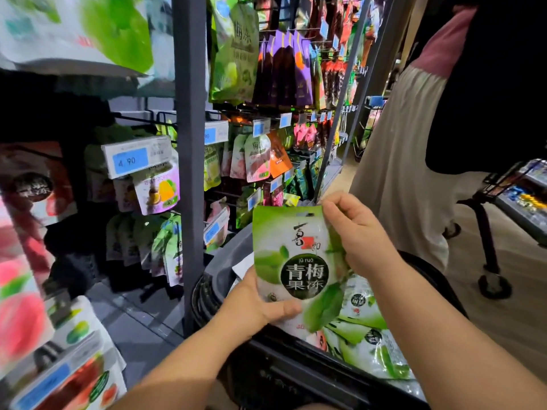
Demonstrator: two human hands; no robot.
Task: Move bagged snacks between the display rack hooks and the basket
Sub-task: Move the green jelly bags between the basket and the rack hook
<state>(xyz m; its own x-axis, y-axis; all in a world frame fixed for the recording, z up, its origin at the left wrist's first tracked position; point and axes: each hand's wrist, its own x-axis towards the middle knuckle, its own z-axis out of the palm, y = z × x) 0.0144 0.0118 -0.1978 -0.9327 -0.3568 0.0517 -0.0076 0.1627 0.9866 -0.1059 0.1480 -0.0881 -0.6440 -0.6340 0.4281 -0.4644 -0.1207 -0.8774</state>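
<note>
A green and white snack bag (pixel 293 255) with a black round label is held upright above the black basket (pixel 296 371). My left hand (pixel 260 306) grips its lower left corner, thumb across the front. My right hand (pixel 358 232) pinches its upper right edge beside the hang hole. Several more green bags (pixel 373 341) lie in the basket. The display rack (pixel 189 173) with hooks of hanging bags stands to the left and behind.
Price tags (pixel 133 159) stick out from the hooks at hand height. A person in a pale skirt (pixel 399 161) stands close on the right. A wheeled black cart (pixel 497 232) with goods is at the far right. Wooden floor lies between them.
</note>
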